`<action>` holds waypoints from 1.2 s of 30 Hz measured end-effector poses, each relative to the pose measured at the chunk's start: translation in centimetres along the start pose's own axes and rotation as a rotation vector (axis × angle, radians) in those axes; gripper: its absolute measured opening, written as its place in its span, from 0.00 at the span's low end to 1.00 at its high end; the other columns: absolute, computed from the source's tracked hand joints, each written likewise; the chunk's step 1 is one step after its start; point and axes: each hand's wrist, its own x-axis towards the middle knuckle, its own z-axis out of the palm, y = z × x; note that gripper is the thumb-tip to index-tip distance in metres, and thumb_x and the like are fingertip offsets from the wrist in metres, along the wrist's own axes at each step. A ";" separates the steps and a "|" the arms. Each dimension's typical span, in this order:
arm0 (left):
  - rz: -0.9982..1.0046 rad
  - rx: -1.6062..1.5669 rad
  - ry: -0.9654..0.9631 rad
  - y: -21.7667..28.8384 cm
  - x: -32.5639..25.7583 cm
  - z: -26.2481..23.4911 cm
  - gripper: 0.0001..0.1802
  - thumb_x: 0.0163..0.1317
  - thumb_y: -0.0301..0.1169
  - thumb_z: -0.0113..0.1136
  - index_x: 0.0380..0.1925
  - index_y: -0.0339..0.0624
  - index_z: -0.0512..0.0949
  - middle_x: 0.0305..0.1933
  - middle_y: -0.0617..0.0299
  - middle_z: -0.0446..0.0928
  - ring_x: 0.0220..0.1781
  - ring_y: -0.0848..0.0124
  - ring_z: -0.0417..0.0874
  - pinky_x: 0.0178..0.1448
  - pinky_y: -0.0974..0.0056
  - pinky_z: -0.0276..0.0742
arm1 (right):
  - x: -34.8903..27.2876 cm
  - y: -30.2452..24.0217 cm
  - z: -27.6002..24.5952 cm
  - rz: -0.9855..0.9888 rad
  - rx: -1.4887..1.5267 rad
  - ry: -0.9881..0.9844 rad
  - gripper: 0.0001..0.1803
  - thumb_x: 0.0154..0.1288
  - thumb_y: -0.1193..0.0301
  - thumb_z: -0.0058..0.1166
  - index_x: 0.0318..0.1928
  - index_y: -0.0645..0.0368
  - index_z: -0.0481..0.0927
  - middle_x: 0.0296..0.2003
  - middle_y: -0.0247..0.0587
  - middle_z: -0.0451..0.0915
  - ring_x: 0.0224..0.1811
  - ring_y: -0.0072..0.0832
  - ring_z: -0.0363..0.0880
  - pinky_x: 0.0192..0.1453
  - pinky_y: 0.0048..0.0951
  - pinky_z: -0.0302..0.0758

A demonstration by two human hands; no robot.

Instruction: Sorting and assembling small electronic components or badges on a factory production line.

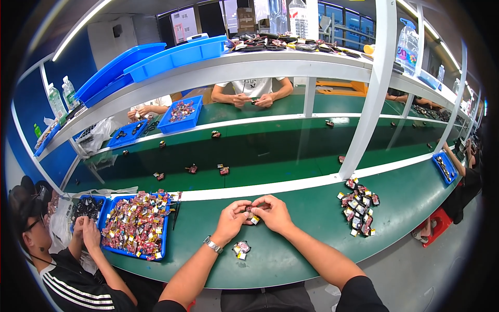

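Over the green work surface, my left hand (232,221) and my right hand (274,214) meet, fingertips pinched together on one small electronic part (254,219). A yellow and white patch shows on its lower end; my fingers cover most of the rest. Just below my hands lies a little cluster of similar parts (241,250), reddish with white and yellow labels. To the right, a larger loose pile (358,210) of black and reddish labelled parts spreads near the white rail. A watch (212,244) circles my left wrist.
At left, a blue tray (165,242) is heaped with reddish parts; thin dark tools (177,210) lie beside it. A co-worker (78,270) sits there. Scattered parts (223,170) lie on the green strip beyond the white rail (260,189). A metal post (370,93) rises ahead right.
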 end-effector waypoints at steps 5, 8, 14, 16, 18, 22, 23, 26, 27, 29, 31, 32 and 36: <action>-0.011 -0.007 -0.012 0.1 0.0 -0.1 0.17 0.66 0.18 0.50 0.55 0.32 0.70 0.50 0.55 0.78 0.46 0.71 0.82 0.47 0.67 0.84 | -0.1 -0.3 0.4 -0.012 -0.060 0.023 0.07 0.57 0.78 0.64 0.37 0.63 0.81 0.37 0.37 0.81 0.32 0.22 0.82 0.38 0.24 0.80; -0.010 -0.006 -0.010 0.1 -0.2 -0.3 0.17 0.67 0.18 0.49 0.55 0.32 0.70 0.50 0.55 0.78 0.47 0.71 0.82 0.47 0.67 0.84 | -0.2 -0.9 0.6 -0.011 -0.074 0.030 0.07 0.57 0.78 0.64 0.37 0.63 0.81 0.36 0.37 0.80 0.32 0.21 0.82 0.38 0.22 0.79; 0.001 0.022 0.071 -0.5 0.1 0.0 0.15 0.67 0.20 0.50 0.53 0.31 0.73 0.49 0.55 0.80 0.46 0.71 0.83 0.46 0.68 0.84 | -0.7 -1.5 0.6 -0.195 -0.129 0.061 0.07 0.56 0.78 0.64 0.36 0.64 0.81 0.35 0.37 0.79 0.32 0.21 0.80 0.36 0.22 0.78; 0.036 0.093 0.131 -0.6 -0.1 0.2 0.13 0.67 0.21 0.52 0.51 0.30 0.75 0.47 0.56 0.81 0.44 0.72 0.83 0.46 0.69 0.84 | -0.7 -1.6 0.7 -0.239 -0.145 0.075 0.07 0.56 0.78 0.64 0.36 0.64 0.81 0.34 0.38 0.79 0.31 0.22 0.80 0.36 0.22 0.78; 0.058 0.139 0.161 -0.9 -0.1 0.5 0.13 0.67 0.21 0.51 0.50 0.30 0.76 0.45 0.57 0.81 0.42 0.73 0.83 0.45 0.69 0.84 | -0.8 -1.6 0.8 -0.237 -0.140 0.073 0.07 0.55 0.79 0.63 0.35 0.64 0.80 0.34 0.39 0.79 0.31 0.23 0.80 0.36 0.23 0.78; 0.114 0.255 0.201 -0.6 -0.3 0.9 0.12 0.67 0.20 0.50 0.48 0.30 0.77 0.40 0.59 0.83 0.38 0.76 0.83 0.41 0.70 0.82 | -1.1 -1.6 1.1 -0.244 -0.138 0.066 0.07 0.56 0.79 0.63 0.35 0.64 0.80 0.33 0.38 0.78 0.31 0.24 0.80 0.36 0.23 0.79; 0.113 0.256 0.201 -0.5 -0.3 0.9 0.12 0.67 0.20 0.50 0.48 0.30 0.77 0.40 0.59 0.83 0.38 0.76 0.83 0.41 0.70 0.82 | -1.1 -1.7 1.1 -0.253 -0.153 0.065 0.07 0.56 0.79 0.63 0.35 0.64 0.79 0.33 0.38 0.78 0.31 0.24 0.80 0.36 0.23 0.79; 0.120 0.407 0.229 -0.4 -0.5 0.8 0.12 0.67 0.20 0.49 0.47 0.30 0.78 0.39 0.60 0.83 0.36 0.77 0.83 0.39 0.71 0.81 | -1.1 -1.7 1.1 -0.263 -0.157 0.046 0.06 0.56 0.79 0.63 0.35 0.63 0.79 0.33 0.38 0.77 0.31 0.24 0.80 0.36 0.23 0.79; 0.114 0.379 0.222 -0.6 -0.4 0.6 0.12 0.67 0.20 0.48 0.47 0.30 0.78 0.39 0.60 0.83 0.36 0.77 0.83 0.39 0.71 0.81 | -1.1 -1.7 1.1 -0.268 -0.148 0.030 0.07 0.56 0.78 0.63 0.35 0.63 0.80 0.34 0.37 0.77 0.32 0.24 0.80 0.36 0.23 0.80; 0.109 0.352 0.215 -1.0 -0.3 0.4 0.12 0.68 0.20 0.48 0.47 0.30 0.78 0.39 0.60 0.83 0.36 0.76 0.83 0.38 0.71 0.81 | -1.1 -1.7 1.2 -0.270 -0.142 0.027 0.07 0.56 0.78 0.62 0.36 0.63 0.80 0.34 0.37 0.77 0.32 0.24 0.80 0.37 0.23 0.80; 0.090 0.220 0.172 -1.3 -0.1 0.3 0.12 0.68 0.20 0.48 0.48 0.30 0.77 0.40 0.59 0.83 0.37 0.76 0.83 0.39 0.71 0.81 | -1.0 -1.7 1.1 -0.270 -0.137 0.026 0.07 0.57 0.78 0.62 0.36 0.63 0.80 0.35 0.37 0.77 0.33 0.23 0.80 0.37 0.23 0.81; 0.090 0.220 0.172 -1.4 0.0 0.1 0.12 0.68 0.20 0.48 0.48 0.30 0.77 0.40 0.59 0.83 0.37 0.76 0.83 0.39 0.71 0.81 | -1.0 -1.7 1.1 -0.264 -0.144 0.015 0.07 0.57 0.78 0.62 0.37 0.64 0.79 0.35 0.38 0.77 0.33 0.24 0.80 0.38 0.23 0.81; 0.086 0.158 0.154 -1.5 0.0 0.3 0.14 0.66 0.21 0.50 0.49 0.32 0.78 0.40 0.61 0.83 0.37 0.79 0.82 0.39 0.73 0.79 | -1.0 -1.7 0.8 -0.249 -0.139 0.009 0.07 0.58 0.78 0.61 0.37 0.65 0.79 0.36 0.39 0.78 0.35 0.24 0.81 0.39 0.24 0.82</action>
